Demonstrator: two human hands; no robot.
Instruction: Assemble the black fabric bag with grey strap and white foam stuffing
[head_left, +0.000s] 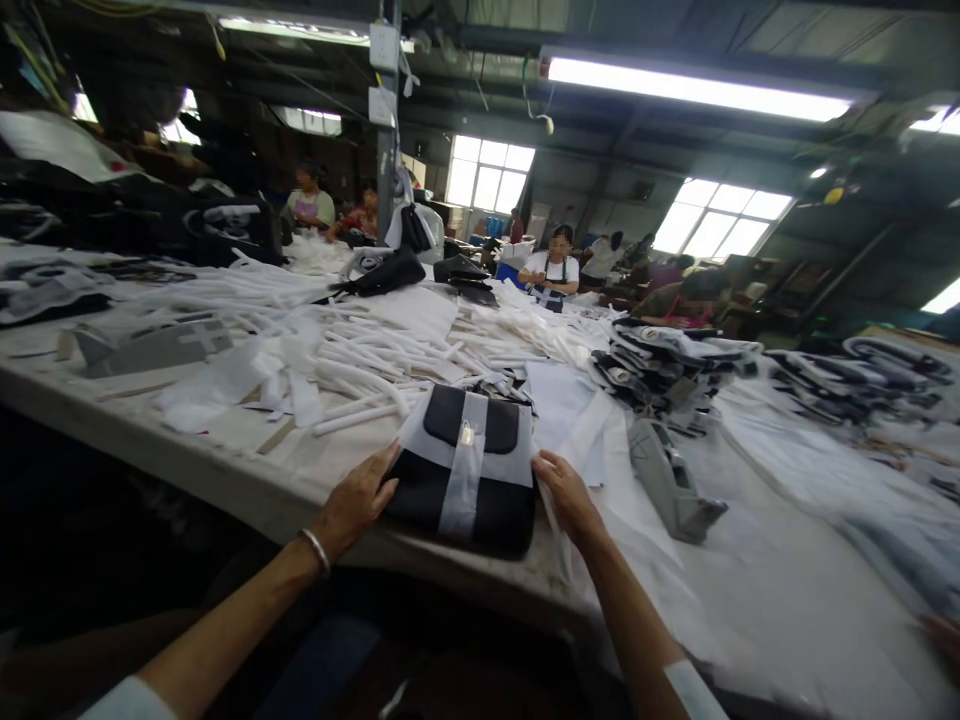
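One black bag (499, 510) lay at the near edge of the table (780, 575), held between two hands: the left hand (358, 503) on its left side, the right hand (566, 492) on its right. Two gray tape dispensers (667, 485) flanked it.

Bag (499, 515) black (wrapping (461, 495) whitish); tape dispenser (664, 485) grey; strips (367, 362) white.

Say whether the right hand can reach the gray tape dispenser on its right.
Likely yes: the dispenser sits near the right hand, with only white sheets between, though that hand is at the black bag.
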